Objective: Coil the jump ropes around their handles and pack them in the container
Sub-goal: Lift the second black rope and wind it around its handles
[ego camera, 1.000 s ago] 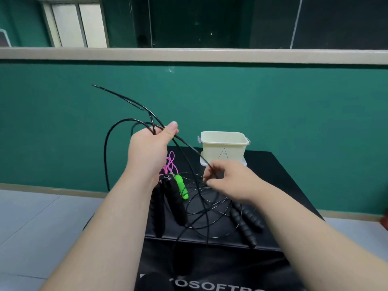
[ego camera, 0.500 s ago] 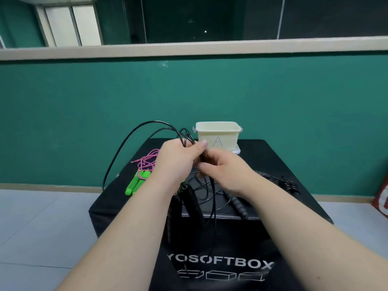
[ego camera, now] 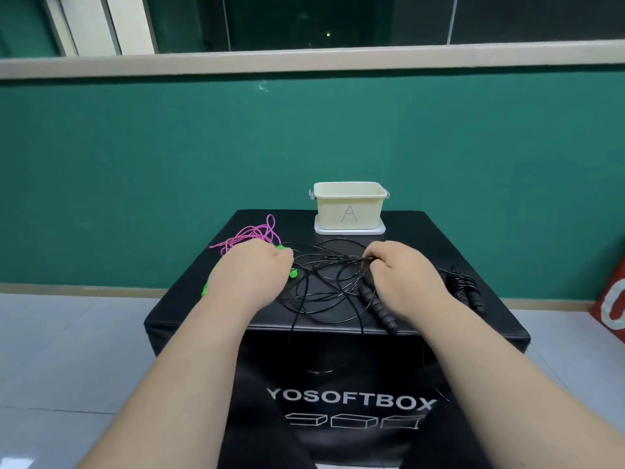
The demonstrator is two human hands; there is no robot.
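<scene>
The left hand [ego camera: 252, 274] and right hand [ego camera: 404, 277] are bare.

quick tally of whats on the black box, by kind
pink jump rope: 1
loose black cord tangle: 1
coiled black jump rope: 1
cream container: 1
white lid under it: 1
total: 5

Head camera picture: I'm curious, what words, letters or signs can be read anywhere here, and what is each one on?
"A": hand-drawn on the front wall of the cream container.
"YOSOFTBOX": white capitals on the front face of the black box, above three small outline drawings of boxes.
White marking on the red object at the right edge: cut off by the frame, not readable.
</scene>
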